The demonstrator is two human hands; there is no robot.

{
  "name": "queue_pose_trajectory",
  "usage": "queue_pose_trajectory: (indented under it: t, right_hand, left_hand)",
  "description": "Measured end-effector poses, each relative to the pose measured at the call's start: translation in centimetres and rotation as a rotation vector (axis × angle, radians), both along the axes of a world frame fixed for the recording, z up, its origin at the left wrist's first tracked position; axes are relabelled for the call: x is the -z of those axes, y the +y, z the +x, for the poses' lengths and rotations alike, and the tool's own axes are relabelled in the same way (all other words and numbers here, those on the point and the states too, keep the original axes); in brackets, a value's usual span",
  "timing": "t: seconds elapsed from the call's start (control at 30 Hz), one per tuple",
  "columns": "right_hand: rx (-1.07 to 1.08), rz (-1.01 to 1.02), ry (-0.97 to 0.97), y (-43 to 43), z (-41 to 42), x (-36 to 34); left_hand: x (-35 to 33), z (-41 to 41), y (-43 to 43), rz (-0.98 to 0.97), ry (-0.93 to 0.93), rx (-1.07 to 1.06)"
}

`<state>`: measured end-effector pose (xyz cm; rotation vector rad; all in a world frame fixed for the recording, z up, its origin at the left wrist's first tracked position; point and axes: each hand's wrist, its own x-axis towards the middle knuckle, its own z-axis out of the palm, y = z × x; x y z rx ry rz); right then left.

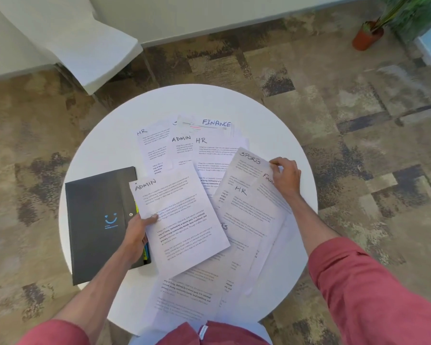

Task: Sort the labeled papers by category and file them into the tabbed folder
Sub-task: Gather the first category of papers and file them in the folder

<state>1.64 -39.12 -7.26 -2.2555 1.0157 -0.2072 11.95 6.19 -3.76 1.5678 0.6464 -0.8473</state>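
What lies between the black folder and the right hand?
In the head view, overlapping papers: the ADMIN sheet held by the left hand, then an HR sheet.

Soft even daylight, wide-angle edge distortion

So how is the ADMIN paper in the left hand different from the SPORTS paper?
The ADMIN paper shows its whole page, on top of the pile; the SPORTS paper is half hidden under other sheets. The left hand holds the ADMIN paper at its side edge; the right hand pinches the SPORTS paper's top corner. Both are printed sheets with handwritten labels.
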Motion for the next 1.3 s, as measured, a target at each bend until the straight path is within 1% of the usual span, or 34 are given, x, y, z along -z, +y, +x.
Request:
queue_pose_trajectory:
  t: [0.2,0.33,0.5,0.6,0.8,0.93,1.03,1.1,1.2,1.3]
  right_hand:
    - [0.075,0.009,0.107,-0.2,-2.5,-0.1]
    - [0.107,-0.024,0.177,0.1,-3.7,0.2]
    - [0.168,-0.108,0.173,1.0,-3.5,0.3]
    - [0.087,-0.118,0.175,1.6,-1.6,-0.3]
    - [-0.229,-0.047,0.216,3.1,5.0,-1.6]
    - [-0.361,-0.038,0.337,3.9,8.9,-1.3]
    - [-0.413,-0.036,0.459,4.6,9.9,-0.7]
    - [-0.431,-0.070,0.489,5.4,10.0,-0.2]
    - [-0.407,-0.145,0.428,6.5,9.8,0.3]
    - [-0.336,-0.155,0.266,7.1,9.8,0.1]
  left_hand:
    - [-0.6,-0.7,0.4,-0.002,-0.009,-0.021]
    - [-0.3,-0.9,0.5,-0.013,0.010,-0.061]
    - [-0.5,-0.7,0.5,-0.010,0.011,-0.054]
    - [-0.8,-0.2,0.5,0.003,0.014,-0.064]
    - [-0.7,0.5,1.2,0.024,0.021,-0.072]
    - [-0.5,0.9,1.9,0.029,0.014,-0.062]
    - [-0.4,0.9,2.1,0.033,0.012,-0.054]
    - [-0.3,1.0,2.4,0.032,0.014,-0.064]
    - [0.1,1.0,2.5,0.031,0.025,-0.071]
    - [0.6,1.0,2.6,0.024,0.036,-0.069]
